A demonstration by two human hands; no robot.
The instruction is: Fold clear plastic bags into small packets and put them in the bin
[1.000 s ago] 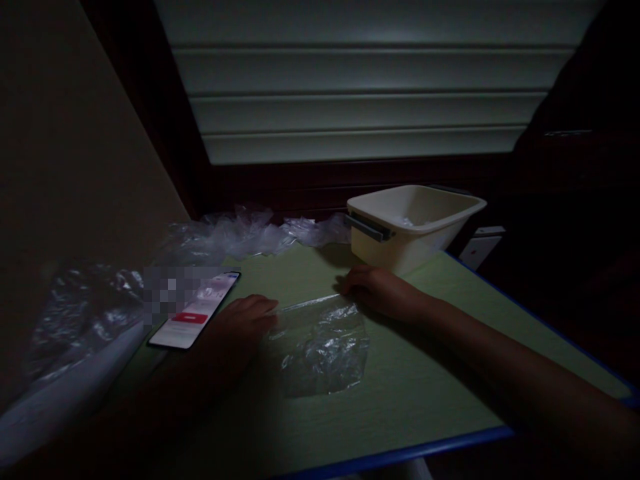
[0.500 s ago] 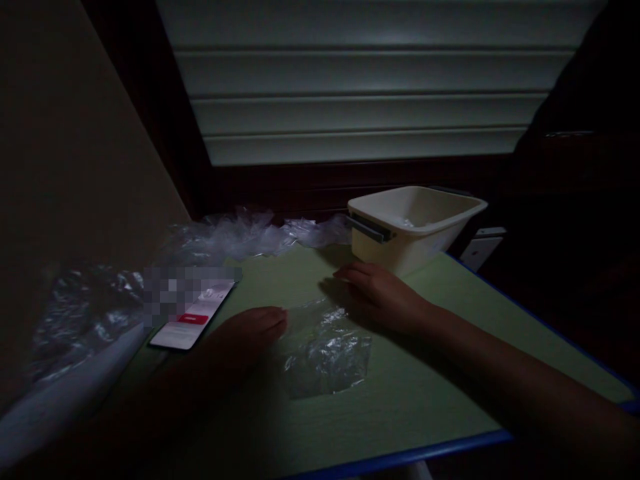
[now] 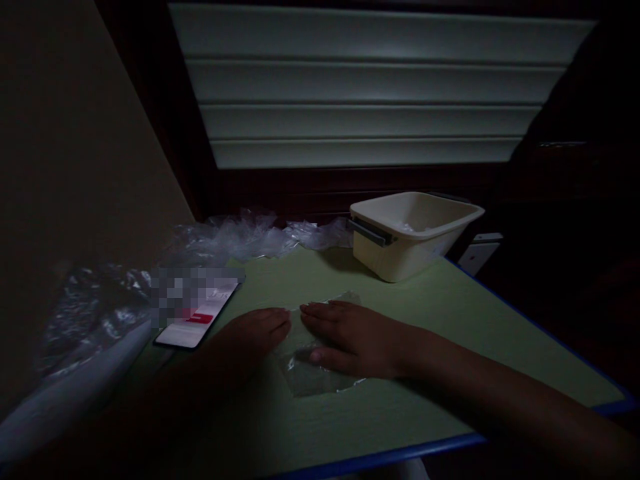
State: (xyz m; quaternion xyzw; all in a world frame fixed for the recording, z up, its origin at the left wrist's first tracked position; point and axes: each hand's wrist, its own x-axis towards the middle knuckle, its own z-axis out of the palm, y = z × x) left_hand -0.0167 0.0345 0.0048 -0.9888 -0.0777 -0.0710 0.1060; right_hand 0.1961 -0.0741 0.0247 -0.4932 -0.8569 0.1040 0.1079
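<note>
A clear plastic bag (image 3: 310,377) lies flat on the green table (image 3: 430,320) in dim light. My right hand (image 3: 350,337) rests palm down on top of it, fingers spread and pointing left, covering most of the bag. My left hand (image 3: 247,337) lies flat on the bag's left edge, its fingertips almost touching those of the right hand. Neither hand grips anything.
A phone (image 3: 200,320) with a lit screen lies left of my left hand. Crumpled clear plastic bags (image 3: 250,237) pile along the table's back and left. A cream plastic tub (image 3: 410,230) stands at the back right. The table's blue edge (image 3: 400,457) runs close in front.
My right hand has moved from the bag's far edge near the tub toward me and to the left, coming down flat on the bag. The bag looks flatter. My left hand shifted slightly right.
</note>
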